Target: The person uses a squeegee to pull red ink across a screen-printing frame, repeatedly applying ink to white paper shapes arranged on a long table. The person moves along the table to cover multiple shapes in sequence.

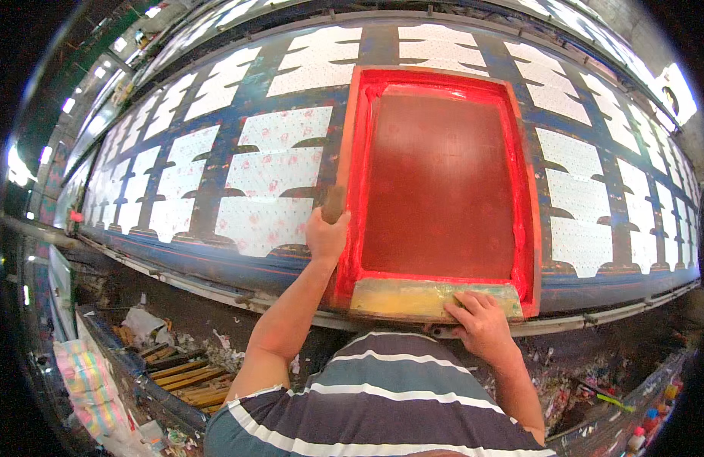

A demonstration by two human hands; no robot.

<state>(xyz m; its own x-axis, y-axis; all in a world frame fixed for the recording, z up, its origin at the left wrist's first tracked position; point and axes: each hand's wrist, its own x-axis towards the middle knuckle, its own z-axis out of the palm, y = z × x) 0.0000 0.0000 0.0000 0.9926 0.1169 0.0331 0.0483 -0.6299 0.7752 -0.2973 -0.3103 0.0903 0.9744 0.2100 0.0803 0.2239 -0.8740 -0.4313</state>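
A screen printing frame (528,221) with red-smeared inner edges and a dark red mesh lies on a long printing table. My left hand (327,234) is closed round a brown handle (334,204) on the frame's left side. Across the near end of the frame rests a wide squeegee (390,298), its blade stained yellow and greenish. My right hand (481,324) grips the right part of the squeegee, fingers bent over it. The underside of that grip is hidden.
White cut fabric pieces (269,174) with small prints lie in rows on the dark table (196,247). A metal rail (215,283) runs along its near edge. Wooden slats (188,377) and scraps lie lower left; small bottles (651,419) stand lower right.
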